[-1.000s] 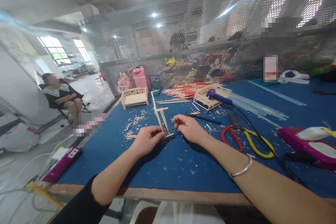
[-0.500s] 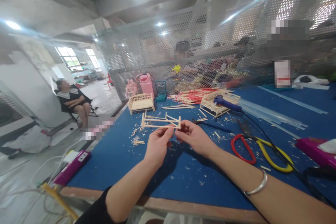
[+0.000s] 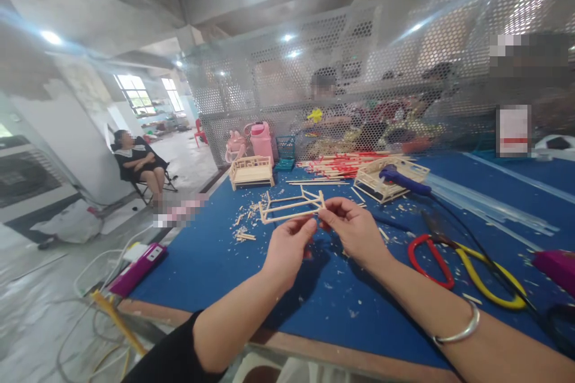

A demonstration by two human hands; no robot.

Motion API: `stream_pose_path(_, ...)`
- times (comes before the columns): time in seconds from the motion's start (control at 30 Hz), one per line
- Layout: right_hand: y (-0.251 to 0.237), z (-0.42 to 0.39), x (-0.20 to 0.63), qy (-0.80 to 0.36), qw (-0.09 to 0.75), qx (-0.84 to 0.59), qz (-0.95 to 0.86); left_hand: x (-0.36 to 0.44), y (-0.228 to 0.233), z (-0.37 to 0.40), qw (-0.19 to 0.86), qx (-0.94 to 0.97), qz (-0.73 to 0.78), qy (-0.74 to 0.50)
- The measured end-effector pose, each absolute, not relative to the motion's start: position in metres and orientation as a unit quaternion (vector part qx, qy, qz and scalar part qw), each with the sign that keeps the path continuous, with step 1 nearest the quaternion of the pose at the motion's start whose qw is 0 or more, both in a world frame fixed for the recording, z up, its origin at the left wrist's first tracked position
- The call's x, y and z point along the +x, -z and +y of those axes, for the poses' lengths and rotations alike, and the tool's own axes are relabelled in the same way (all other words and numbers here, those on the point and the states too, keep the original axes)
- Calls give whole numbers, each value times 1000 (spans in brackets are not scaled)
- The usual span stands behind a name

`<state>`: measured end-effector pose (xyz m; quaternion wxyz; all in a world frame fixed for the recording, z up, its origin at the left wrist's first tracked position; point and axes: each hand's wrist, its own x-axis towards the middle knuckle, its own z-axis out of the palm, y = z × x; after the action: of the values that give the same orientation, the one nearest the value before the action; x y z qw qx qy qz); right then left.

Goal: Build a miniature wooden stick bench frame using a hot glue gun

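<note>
A small frame of thin wooden sticks (image 3: pixel 287 215) is held up over the blue tabletop. My left hand (image 3: pixel 290 248) pinches its lower edge near the right end, thumb on the near side. My right hand (image 3: pixel 353 230) grips the right end between thumb and fingers, close beside the left. Just beyond the frame stands a miniature wooden bench (image 3: pixel 251 172). A second wooden piece (image 3: pixel 375 185) lies farther right, with a blue glue gun (image 3: pixel 404 181) resting on it. Scraps of cut stick (image 3: pixel 245 236) lie to the left of my hands.
Scissors (image 3: pixel 431 263) with one red and one yellow handle lie right of my right arm. Red-and-white sticks (image 3: pixel 345 164) are heaped at the back, and clear glue sticks (image 3: pixel 494 203) at the right. A purple power strip (image 3: pixel 139 269) sits at the left edge. A person (image 3: pixel 144 161) sits beyond.
The wooden frame has been turned in my fingers, its left end now lower and nearer. Both hands keep hold of it. The whole view has shifted, with things appearing farther right.
</note>
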<state>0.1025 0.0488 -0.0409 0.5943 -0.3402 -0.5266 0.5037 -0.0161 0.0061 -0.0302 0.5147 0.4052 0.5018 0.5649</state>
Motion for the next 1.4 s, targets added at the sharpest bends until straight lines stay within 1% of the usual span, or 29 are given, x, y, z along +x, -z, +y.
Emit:
stream_pose_path(0.07,40,49,104,-485,599,-347,-535,-24,32,-13,519,422,533,-518)
stream_pose_path(0.1,40,49,106,-475,600,-350,-540,-30,34,-23,504,435,552,-502)
stream_pose_path(0.17,39,49,108,-457,602,-356,-549,-47,39,-42,436,461,596,-493)
stream_pose_path(0.23,39,50,110,-452,594,-359,-560,-67,46,-57,341,462,635,-516)
stream_pose_path(0.3,38,50,112,-467,562,-357,-582,-82,53,-67,263,446,655,-550)
stream_pose_path(0.37,37,51,114,-485,514,-352,-614,-90,58,-72,217,425,657,-584)
stream_pose_path(0.43,35,53,117,-485,468,-347,-652,-91,58,-71,215,418,653,-593)
stream_pose_path(0.6,40,54,124,-462,390,-345,-718,-89,54,-62,267,404,654,-581)
stream_pose_path(0.7,52,53,127,-434,369,-363,-737,-89,58,-60,252,381,656,-601)
stream_pose_path(0.83,63,51,131,-355,329,-382,-788,-88,64,-61,228,386,653,-610)
stream_pose_path(0.9,63,51,134,-347,312,-385,-796,-87,64,-61,222,394,654,-607)
stream_pose_path(0.97,60,52,139,-348,318,-390,-791,-86,64,-62,212,401,656,-603)
stream_pose_path(1.0,58,52,143,-331,330,-400,-788,-85,64,-62,206,404,656,-604)
stream_pose_path(1.07,57,56,151,-242,341,-437,-796,-85,64,-62,199,409,655,-604)
stream_pose_path(1.1,58,59,156,-182,332,-456,-805,-86,64,-62,199,411,655,-602)
stream_pose_path(1.17,66,67,164,-87,282,-487,-822,-86,64,-62,201,418,653,-600)
stream_pose_path(1.23,78,78,171,-61,229,-506,-829,-86,64,-62,204,421,651,-597)
stream_pose_path(1.27,84,83,174,-61,216,-513,-828,-86,64,-63,205,421,650,-598)
stream_pose_path(1.33,93,93,180,-56,216,-522,-823,-85,65,-63,206,418,648,-603)
stream_pose_path(1.4,94,97,183,-39,234,-529,-815,-85,65,-64,214,412,644,-608)
